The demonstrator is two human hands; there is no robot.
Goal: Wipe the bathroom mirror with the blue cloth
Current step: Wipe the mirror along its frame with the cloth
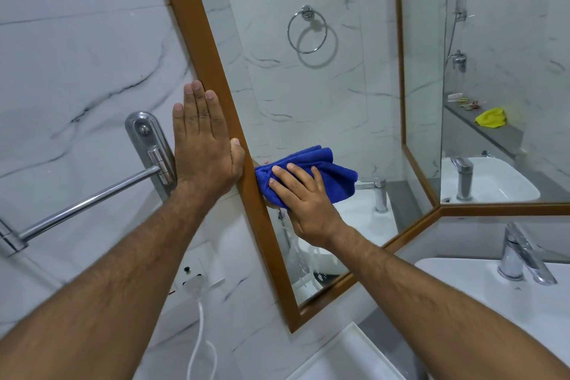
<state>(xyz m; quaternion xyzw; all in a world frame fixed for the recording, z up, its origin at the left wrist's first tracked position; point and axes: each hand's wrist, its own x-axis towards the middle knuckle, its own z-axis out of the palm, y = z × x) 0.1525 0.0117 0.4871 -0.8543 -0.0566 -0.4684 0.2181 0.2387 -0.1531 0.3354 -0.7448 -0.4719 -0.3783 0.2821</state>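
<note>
— Two big things fill most of the room from where I stand: the white marble wall [77, 40] and the mirror [308, 95] with its brown wooden frame [216, 71].

— Is there only one mirror?

— No, a second mirror [499, 71] joins it at the corner on the right, in the same brown frame.

— What is under them?

— One white sink [462, 287] sits low on the right, with a shiny tap [521, 259] on it. You can see a sink and tap again in the glass.

— And on the wall?

— A long silver towel bar [89, 197] sticks out from a metal plate on the left. Below it is a white plug [194, 282] in a socket, with a white cord hanging down.

— What are the hands doing?

— The left hand [203, 145] lies flat on the wall, right at the edge of the frame. Its fingers are straight and pressed close together, and the thumb rests on the wood. The right hand [305, 197] is on the blue cloth [308, 170]. Its fingers are spread a little and lie flat on top of it.

— Where is the cloth?

— It is bunched up and pushed against the glass, low down by the left side of the frame, touching the wood.

— Anything small?

— A silver towel ring [307, 29] shows in the glass, and a yellow cloth [492, 117] on a grey shelf shows in the right mirror.
</note>
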